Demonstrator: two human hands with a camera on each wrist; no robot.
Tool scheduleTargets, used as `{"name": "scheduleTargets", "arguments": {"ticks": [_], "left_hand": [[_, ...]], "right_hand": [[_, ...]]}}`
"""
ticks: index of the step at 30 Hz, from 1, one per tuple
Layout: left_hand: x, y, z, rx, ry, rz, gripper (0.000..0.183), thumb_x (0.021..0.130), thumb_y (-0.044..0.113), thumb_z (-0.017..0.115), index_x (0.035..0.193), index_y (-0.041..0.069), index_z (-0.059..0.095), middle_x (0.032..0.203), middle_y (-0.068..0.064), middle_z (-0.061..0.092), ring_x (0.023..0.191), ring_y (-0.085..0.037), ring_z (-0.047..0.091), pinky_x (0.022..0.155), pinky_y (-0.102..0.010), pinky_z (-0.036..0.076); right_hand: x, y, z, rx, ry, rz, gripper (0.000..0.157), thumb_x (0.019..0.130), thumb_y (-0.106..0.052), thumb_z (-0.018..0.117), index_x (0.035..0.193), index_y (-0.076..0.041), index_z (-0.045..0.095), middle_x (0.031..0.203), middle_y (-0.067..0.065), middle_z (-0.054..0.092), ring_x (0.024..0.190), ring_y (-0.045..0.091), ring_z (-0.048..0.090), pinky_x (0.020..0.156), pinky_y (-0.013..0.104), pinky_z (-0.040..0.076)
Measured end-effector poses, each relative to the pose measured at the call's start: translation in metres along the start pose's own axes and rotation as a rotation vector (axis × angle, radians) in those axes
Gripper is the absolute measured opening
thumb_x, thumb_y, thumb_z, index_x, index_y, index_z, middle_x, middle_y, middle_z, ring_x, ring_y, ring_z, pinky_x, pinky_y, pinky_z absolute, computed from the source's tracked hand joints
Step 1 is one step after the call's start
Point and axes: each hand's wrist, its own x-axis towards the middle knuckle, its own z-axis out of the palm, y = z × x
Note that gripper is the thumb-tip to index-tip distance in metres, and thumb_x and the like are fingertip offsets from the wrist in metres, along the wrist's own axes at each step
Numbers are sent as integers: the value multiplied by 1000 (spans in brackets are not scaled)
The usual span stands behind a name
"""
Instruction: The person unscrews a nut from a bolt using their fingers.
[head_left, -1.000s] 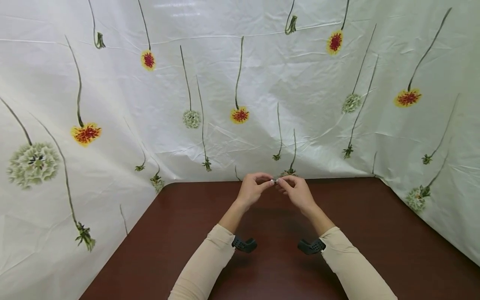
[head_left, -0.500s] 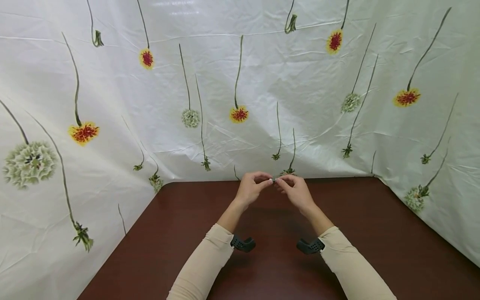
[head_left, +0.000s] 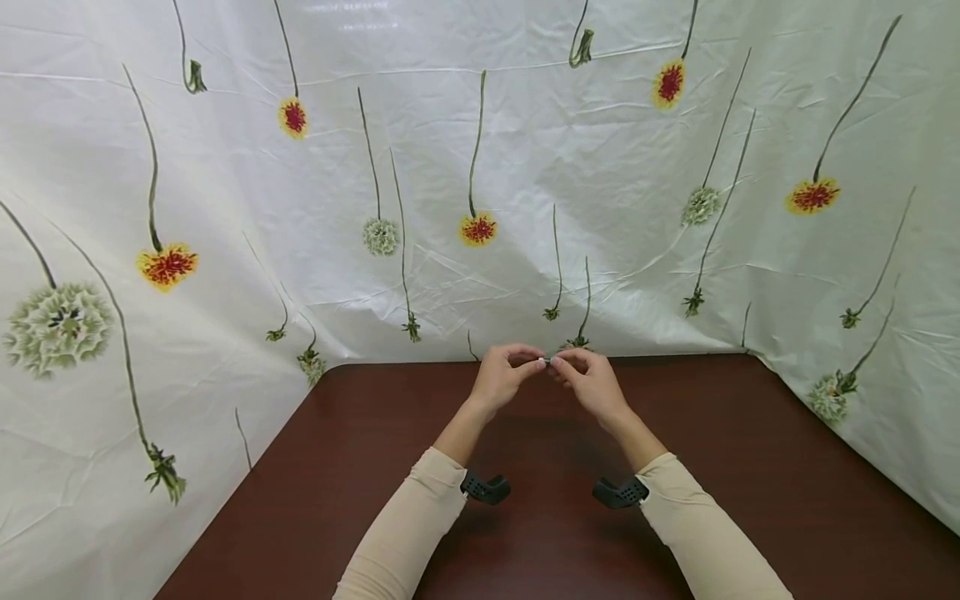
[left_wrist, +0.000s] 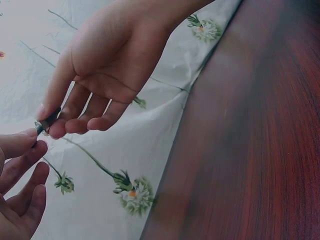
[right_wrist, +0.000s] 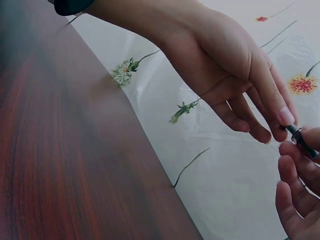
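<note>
Two hands, one bolt

Nearest, the beige sleeves (head_left: 401, 533) come in from the bottom of the head view and lean toward each other. A dark band (head_left: 486, 489) sits at each cuff (both jut inward, to the middle). Farther out, the hands almost meet. The left hand (head_left: 497, 382) pinches the thick dark part of the bolt (right_wrist: 297, 135) between thumb and fingertip, its other fingers loosely bent. The right hand (head_left: 596, 387) pinches the thinner, threaded end, again with thumb and fingertip, its remaining fingers hanging loose and slightly apart. So the bolt lies between the two sets of fingertips, held from both sides, with a shiny collar showing in the narrow gap (too small to make out well). In the head view it sits just about at the table's far edge. The table (head_left: 360, 467) is dark red-brown, faintly glossy, its far corners rounded. Beyond it a creased white sheet (head_left: 420, 50) hangs, printed with long-stemmed flowers (head_left: 477, 228): some orange-red, others pale green puffs.
</note>
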Motion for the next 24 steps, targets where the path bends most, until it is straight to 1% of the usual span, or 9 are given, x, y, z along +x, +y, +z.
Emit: {"name": "scheduleTargets", "arguments": {"ticks": [2, 4, 6, 9, 11, 15, 19, 21, 24], "left_hand": [[0, 0, 0, -4, -1, 1, 17, 83, 22, 71, 97, 12, 72, 87, 6, 69, 86, -11, 62, 73, -35, 48], [0, 0, 0, -4, -4, 3, 18, 83, 22, 71, 97, 10, 72, 87, 6, 69, 86, -11, 62, 73, -35, 48], [0, 1, 0, -2, -2, 0, 16, 83, 22, 71, 96, 12, 72, 88, 6, 69, 86, -11, 62, 74, -35, 48], [0, 2, 0, -1, 1, 1, 15, 83, 21, 71, 96, 12, 72, 88, 6, 69, 86, -12, 62, 73, -35, 48], [0, 2, 0, -1, 0, 0, 14, 83, 21, 71, 95, 14, 73, 88, 6, 69, 86, -12, 63, 73, -34, 48], [1, 1, 0, 2, -10, 3, 18, 83, 21, 71, 97, 10, 72, 87, 5, 69, 85, -12, 63, 72, -34, 49], [1, 1, 0, 2, -14, 4, 20, 84, 19, 71, 98, 6, 72, 88, 5, 69, 85, -12, 63, 73, -35, 49], [1, 1, 0, 9, -11, 2, 20, 84, 19, 71, 98, 6, 71, 88, 5, 69, 85, -12, 63, 73, -34, 48], [1, 0, 0, 13, -7, 4, 17, 84, 19, 71, 97, 8, 72, 88, 6, 69, 86, -12, 63, 73, -34, 49]], "right_hand": [[0, 0, 0, -3, -3, -15, 21, 90, -21, 63, 101, -4, 66, 90, 17, 66, 82, 30, 63, 76, 53, 47], [0, 0, -1, -11, -2, -29, 18, 89, -18, 65, 102, -5, 65, 93, 14, 67, 80, 26, 63, 75, 54, 47], [0, 1, -1, -22, -1, -35, 19, 88, -17, 66, 105, -7, 64, 97, 11, 67, 81, 23, 63, 74, 51, 48], [0, 2, 0, -26, -2, -39, 25, 87, -19, 67, 110, -9, 62, 102, 8, 66, 84, 26, 64, 71, 46, 50], [0, 3, 1, -27, 5, -28, 28, 88, -22, 66, 112, -9, 62, 101, 11, 65, 85, 30, 64, 71, 44, 50], [1, 4, 3, -27, 58, -7, 28, 92, -29, 61, 104, -5, 65, 91, 15, 67, 82, 33, 64, 72, 46, 50], [2, 4, 4, 4, 81, -5, 24, 92, -24, 61, 96, -1, 67, 83, 14, 67, 80, 34, 64, 73, 50, 49], [2, 4, 4, 9, 70, -17, 21, 91, -20, 62, 97, 0, 67, 84, 13, 67, 81, 34, 64, 73, 48, 50], [1, 4, 3, -19, 57, -30, 18, 89, -18, 65, 101, -4, 65, 92, 10, 67, 82, 30, 63, 70, 41, 51]]}}
